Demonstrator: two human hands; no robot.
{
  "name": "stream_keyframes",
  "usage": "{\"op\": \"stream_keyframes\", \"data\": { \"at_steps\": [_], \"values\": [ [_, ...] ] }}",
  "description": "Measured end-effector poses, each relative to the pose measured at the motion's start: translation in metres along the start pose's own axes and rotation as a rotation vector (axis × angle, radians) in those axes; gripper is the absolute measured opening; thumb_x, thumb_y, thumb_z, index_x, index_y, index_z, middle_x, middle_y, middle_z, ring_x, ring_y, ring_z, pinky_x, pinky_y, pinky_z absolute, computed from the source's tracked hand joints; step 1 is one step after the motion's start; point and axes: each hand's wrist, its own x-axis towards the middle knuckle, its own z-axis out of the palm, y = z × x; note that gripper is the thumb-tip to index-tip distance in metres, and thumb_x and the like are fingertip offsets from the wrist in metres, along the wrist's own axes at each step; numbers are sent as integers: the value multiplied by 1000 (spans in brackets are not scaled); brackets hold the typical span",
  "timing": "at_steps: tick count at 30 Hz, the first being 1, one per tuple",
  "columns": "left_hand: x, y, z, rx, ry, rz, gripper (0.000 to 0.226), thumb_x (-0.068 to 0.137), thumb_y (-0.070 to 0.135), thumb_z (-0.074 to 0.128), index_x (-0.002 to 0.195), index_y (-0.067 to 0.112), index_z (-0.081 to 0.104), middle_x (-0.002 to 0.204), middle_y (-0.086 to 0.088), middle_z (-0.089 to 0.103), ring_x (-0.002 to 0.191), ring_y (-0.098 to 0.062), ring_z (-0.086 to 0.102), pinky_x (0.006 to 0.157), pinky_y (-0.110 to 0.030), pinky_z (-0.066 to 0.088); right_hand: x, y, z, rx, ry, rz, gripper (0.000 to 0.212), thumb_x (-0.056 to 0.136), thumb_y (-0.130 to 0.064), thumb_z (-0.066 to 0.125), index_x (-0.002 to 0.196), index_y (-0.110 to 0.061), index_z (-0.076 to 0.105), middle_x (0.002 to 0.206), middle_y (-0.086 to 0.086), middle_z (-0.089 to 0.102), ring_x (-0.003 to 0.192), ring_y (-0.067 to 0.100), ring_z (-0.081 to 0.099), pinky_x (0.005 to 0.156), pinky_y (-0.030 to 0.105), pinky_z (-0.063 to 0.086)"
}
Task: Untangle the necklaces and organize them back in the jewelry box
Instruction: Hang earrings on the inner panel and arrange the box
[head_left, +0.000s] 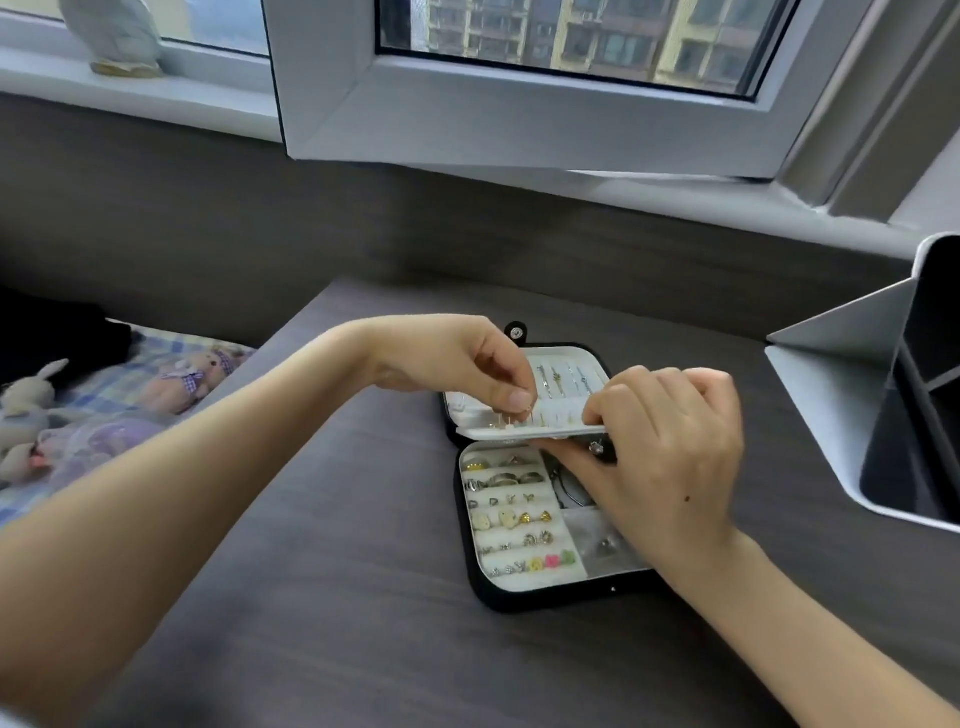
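Observation:
A black jewelry box (498, 597) lies open on the dark wooden desk (311, 623). Its white tray holds rows of rings and earrings (511, 519), with a dark necklace (569, 493) in a right-hand compartment. The lid (566, 358) holds several thin chains (563, 382). A white flap panel (519, 430) stands out between lid and tray. My left hand (467, 364) pinches something small at the panel's upper face. My right hand (670, 447) grips the panel's right edge, thumb beneath and fingers curled above. What the left fingertips pinch is too small to tell.
A grey and black organizer (883, 415) stands at the desk's right edge. Left of the desk, plush toys (187, 379) lie on a checked blanket. A window frame (519, 130) juts out above the desk's back; a pale figurine (119, 36) stands on the sill.

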Motion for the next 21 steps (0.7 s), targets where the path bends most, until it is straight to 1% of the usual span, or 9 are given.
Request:
{"op": "stream_keyframes", "data": {
  "at_steps": [3, 7, 10, 12, 15, 18, 21],
  "values": [
    [5, -3, -3, 26, -77, -11, 17, 91, 9, 60, 79, 19, 67, 73, 16, 65, 74, -1, 59, 79, -15, 44, -1, 1, 1, 0, 4, -5, 48, 78, -51, 72, 60, -10, 53, 60, 2, 53, 51, 21, 46, 64, 34, 31],
    [11, -7, -7, 23, -135, -10, 14, 90, 9, 60, 80, 15, 67, 74, 13, 64, 74, -4, 58, 80, -16, 45, -2, 1, 2, 3, -2, -10, 50, 78, -52, 71, 59, -10, 52, 59, 2, 54, 50, 22, 45, 63, 35, 31],
    [15, -7, -9, 35, -177, -5, 15, 91, 8, 58, 81, 15, 67, 74, 13, 64, 74, -3, 58, 80, -14, 44, -2, 1, 3, -1, 2, -8, 51, 77, -53, 71, 58, -10, 51, 58, 1, 54, 49, 22, 45, 63, 35, 30],
    [17, -5, -10, 49, -196, 0, 17, 92, 8, 58, 80, 16, 66, 73, 15, 64, 73, -1, 58, 78, -12, 43, -3, 2, 3, 0, 4, -5, 51, 77, -53, 71, 58, -10, 51, 58, 1, 53, 49, 22, 44, 63, 35, 30],
    [19, -2, -11, 72, -221, 16, 16, 92, 8, 57, 80, 15, 66, 74, 10, 63, 73, -3, 57, 77, -12, 43, -3, 2, 3, 1, 3, -2, 51, 76, -53, 72, 58, -10, 50, 58, 1, 52, 49, 22, 44, 64, 35, 29],
    [19, -2, -12, 86, -221, 23, 15, 91, 8, 58, 81, 14, 67, 75, 9, 64, 74, -3, 58, 78, -13, 44, -3, 2, 4, 5, -3, 1, 50, 76, -51, 74, 58, -10, 51, 58, 1, 53, 50, 22, 45, 64, 34, 29],
    [19, -1, -12, 106, -221, 32, 11, 91, 9, 59, 84, 12, 67, 79, 5, 64, 76, -6, 59, 77, -14, 45, -3, 2, 4, 6, -10, 9, 50, 74, -51, 75, 58, -10, 51, 58, 1, 53, 50, 22, 46, 65, 34, 28]
  ]
}}
